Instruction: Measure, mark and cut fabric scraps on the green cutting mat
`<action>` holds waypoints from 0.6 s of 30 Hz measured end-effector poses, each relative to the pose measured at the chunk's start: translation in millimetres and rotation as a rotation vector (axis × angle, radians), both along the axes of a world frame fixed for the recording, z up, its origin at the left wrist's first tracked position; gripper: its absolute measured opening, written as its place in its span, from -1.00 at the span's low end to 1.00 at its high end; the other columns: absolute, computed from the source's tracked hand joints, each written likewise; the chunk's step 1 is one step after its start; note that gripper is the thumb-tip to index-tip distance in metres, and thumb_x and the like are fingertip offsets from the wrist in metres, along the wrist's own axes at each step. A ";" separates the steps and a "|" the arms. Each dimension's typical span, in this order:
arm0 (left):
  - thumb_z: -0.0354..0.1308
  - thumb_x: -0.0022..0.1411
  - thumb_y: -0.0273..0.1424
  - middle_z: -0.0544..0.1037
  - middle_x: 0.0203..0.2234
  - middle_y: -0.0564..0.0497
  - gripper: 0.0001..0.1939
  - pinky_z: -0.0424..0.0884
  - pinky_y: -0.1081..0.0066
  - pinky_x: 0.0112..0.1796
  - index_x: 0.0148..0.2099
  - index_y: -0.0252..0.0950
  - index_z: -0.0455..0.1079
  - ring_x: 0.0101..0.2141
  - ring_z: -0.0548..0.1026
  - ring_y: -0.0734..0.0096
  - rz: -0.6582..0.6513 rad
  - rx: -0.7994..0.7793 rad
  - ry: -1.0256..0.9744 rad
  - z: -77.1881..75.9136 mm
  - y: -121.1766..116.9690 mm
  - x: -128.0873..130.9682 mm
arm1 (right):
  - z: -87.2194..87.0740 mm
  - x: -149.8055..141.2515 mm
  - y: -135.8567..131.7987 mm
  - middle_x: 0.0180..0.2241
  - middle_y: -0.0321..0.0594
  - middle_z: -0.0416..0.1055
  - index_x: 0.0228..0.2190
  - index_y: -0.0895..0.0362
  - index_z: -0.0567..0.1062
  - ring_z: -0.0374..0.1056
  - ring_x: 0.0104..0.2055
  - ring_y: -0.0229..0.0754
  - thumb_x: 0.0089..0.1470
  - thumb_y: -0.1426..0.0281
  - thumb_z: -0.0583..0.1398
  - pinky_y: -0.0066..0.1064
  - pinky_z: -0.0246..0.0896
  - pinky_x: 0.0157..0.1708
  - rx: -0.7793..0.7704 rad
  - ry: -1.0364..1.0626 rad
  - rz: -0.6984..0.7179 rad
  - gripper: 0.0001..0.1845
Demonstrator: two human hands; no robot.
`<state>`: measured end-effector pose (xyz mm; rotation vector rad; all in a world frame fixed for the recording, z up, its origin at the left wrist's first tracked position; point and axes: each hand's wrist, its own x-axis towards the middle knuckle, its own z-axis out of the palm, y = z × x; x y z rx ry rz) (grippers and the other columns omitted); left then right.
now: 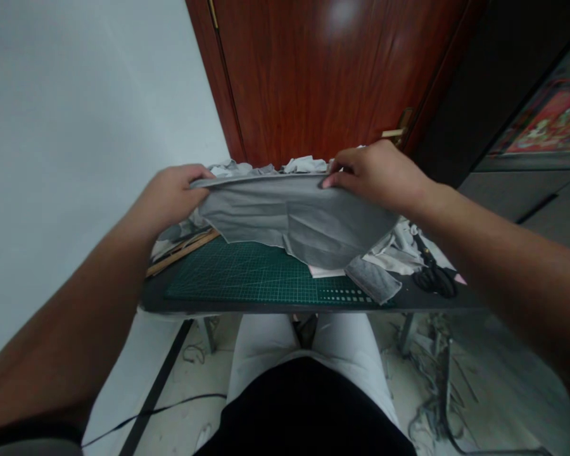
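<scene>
A piece of grey fabric (pixel 261 209) hangs stretched between my two hands, above the table. My left hand (pixel 178 193) pinches its upper left corner. With thumb and fingers, my right hand (pixel 365 171) grips the top edge toward the right. The upper edge runs nearly straight; the lower edge dangles unevenly, with creases down the middle. Beneath it lies a green cutting mat (pixel 237 275) with a printed grid. A smaller grey cloth piece (pixel 374 280) rests on the mat's right side, beside a pale pink-white piece (pixel 325 272) partly hidden by the fabric.
Wooden rulers or strips (pixel 183 253) lie at the table's left. Black-handled scissors (pixel 434 278) sit on the right near crumpled cloth scraps (pixel 399 250). More scraps (pixel 306 164) line the back, before a brown door (pixel 313 82). A white wall (pixel 99 95) stands left.
</scene>
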<state>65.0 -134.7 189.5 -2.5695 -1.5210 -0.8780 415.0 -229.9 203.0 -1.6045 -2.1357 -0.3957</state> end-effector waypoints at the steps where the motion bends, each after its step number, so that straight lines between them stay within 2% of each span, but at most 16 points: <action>1: 0.07 0.18 -0.49 0.57 -0.31 0.04 -0.66 0.30 0.42 -0.10 -0.05 -0.44 0.55 -0.30 0.38 0.51 -0.010 0.014 -0.020 7.3 -2.7 -5.1 | 4.9 7.1 -0.9 -0.35 -0.16 0.55 -0.21 0.18 0.65 0.47 -0.24 -0.09 0.23 0.14 0.30 -0.32 0.22 -0.21 -0.003 0.031 0.022 -0.65; 4: 0.10 0.21 -0.46 0.49 -0.37 0.10 -0.68 0.34 0.29 -0.03 -0.03 -0.45 0.53 -0.32 0.38 0.55 -0.017 0.032 -0.144 21.5 -7.6 -19.2 | 12.5 26.9 -2.8 -0.43 -0.27 0.51 -0.26 0.18 0.66 0.39 -0.37 -0.23 0.14 0.10 0.37 -0.38 0.19 -0.25 -0.059 0.125 0.071 -0.63; 6: 0.17 0.24 -0.40 0.45 -0.39 0.10 -0.67 0.36 0.15 0.00 0.01 -0.45 0.48 -0.30 0.40 0.51 0.003 0.053 -0.263 21.8 -6.7 -27.3 | 11.8 36.5 -2.1 -0.49 -0.34 0.47 -0.31 0.18 0.65 0.32 -0.44 -0.30 0.12 0.14 0.39 -0.39 0.17 -0.28 -0.154 0.156 0.080 -0.67; 8: 0.23 0.23 -0.39 0.41 -0.42 0.10 -0.69 0.38 0.05 0.01 -0.01 -0.48 0.45 -0.30 0.42 0.47 -0.006 0.044 -0.379 15.2 -2.7 -33.3 | 7.5 41.4 1.1 -0.52 -0.36 0.46 -0.32 0.18 0.65 0.29 -0.46 -0.32 0.18 0.21 0.36 -0.38 0.15 -0.29 -0.251 0.159 0.041 -0.73; 11: 0.18 0.26 -0.49 0.40 -0.49 0.09 -0.87 0.44 0.07 -0.02 -0.17 -0.47 0.43 -0.37 0.42 0.48 -0.080 -0.094 -0.567 -2.1 7.7 -36.5 | -1.3 39.3 11.3 -0.43 -0.27 0.51 -0.27 0.21 0.64 0.33 -0.40 -0.28 0.29 0.29 0.26 -0.33 0.16 -0.25 -0.293 0.125 -0.076 -0.76; 13: 0.13 0.30 -0.49 0.38 -0.55 0.10 -0.91 0.49 0.13 -0.09 -0.26 -0.43 0.39 -0.45 0.38 0.52 -0.081 -0.161 -0.698 -11.9 16.8 -35.7 | -4.9 32.8 19.6 -0.33 -0.14 0.55 -0.23 0.24 0.62 0.38 -0.32 -0.21 0.33 0.33 0.20 -0.29 0.20 -0.20 -0.211 0.111 -0.136 -0.75; 15: 0.16 0.32 -0.43 0.37 -0.58 0.11 -0.84 0.53 0.18 -0.14 -0.33 -0.38 0.34 -0.48 0.35 0.54 -0.055 -0.125 -0.796 -15.0 25.9 -35.3 | -3.8 24.0 25.8 -0.25 -0.05 0.59 -0.21 0.18 0.61 0.42 -0.25 -0.12 0.33 0.32 0.16 -0.25 0.26 -0.17 -0.052 0.118 -0.163 -0.75; 18: 0.27 0.26 -0.38 0.41 -0.54 0.11 -0.79 0.56 0.16 -0.11 -0.34 -0.37 0.33 -0.43 0.43 0.52 -0.091 0.021 -0.905 -6.0 33.8 -42.9 | 5.8 10.1 25.6 -0.21 -0.17 0.61 -0.21 -0.09 0.57 0.48 -0.17 -0.03 0.34 0.24 0.11 -0.17 0.37 -0.16 0.211 0.106 -0.142 -0.77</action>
